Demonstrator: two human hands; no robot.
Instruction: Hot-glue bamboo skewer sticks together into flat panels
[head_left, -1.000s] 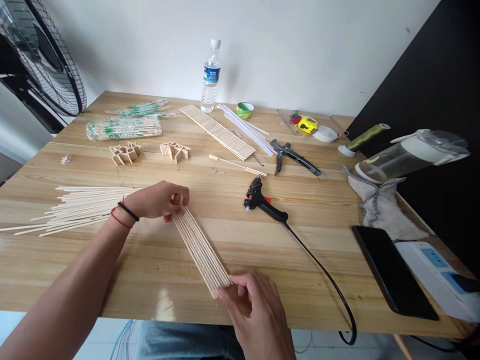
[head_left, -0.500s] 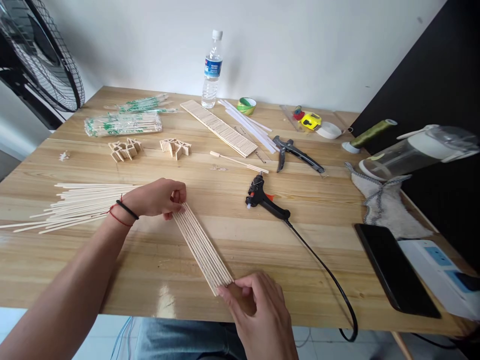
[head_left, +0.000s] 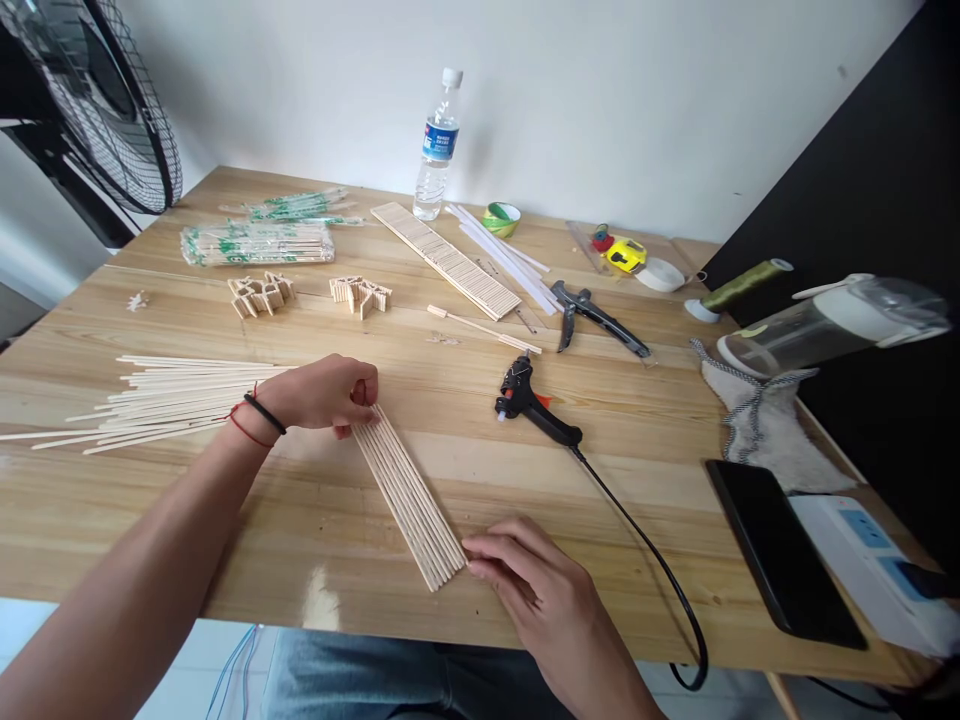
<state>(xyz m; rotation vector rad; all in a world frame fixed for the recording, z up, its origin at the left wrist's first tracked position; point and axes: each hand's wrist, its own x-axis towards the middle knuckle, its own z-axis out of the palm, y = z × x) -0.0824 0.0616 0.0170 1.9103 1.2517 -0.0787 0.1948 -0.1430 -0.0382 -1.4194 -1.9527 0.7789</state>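
A flat row of thin round wooden sticks (head_left: 411,500) lies side by side on the table, slanting toward the front edge. My left hand (head_left: 341,392) is closed on its far end, thumb and curled fingers pinching the stick tips. At the near right corner, my right hand (head_left: 544,590) has its thumb and fingertips closed together against the outermost stick's end. Loose wooden sticks (head_left: 172,400) fan out on the left, partly under my left wrist. A black hot glue gun (head_left: 536,402) rests to the right of the row, beside a stick with thicker ends (head_left: 484,330).
Behind are two zigzag wooden pieces, a slatted wooden strip (head_left: 450,262), wrapped stick packs (head_left: 259,243), a water bottle (head_left: 439,150) and black pliers-like cutters (head_left: 600,320). At right lie a phone (head_left: 784,555), power strip (head_left: 874,560) and the glue gun's cord (head_left: 660,550).
My right hand has shifted from pinching across the row's near end to its right corner, uncovering the stick ends. My left hand keeps its grip. The camera view has moved slightly.
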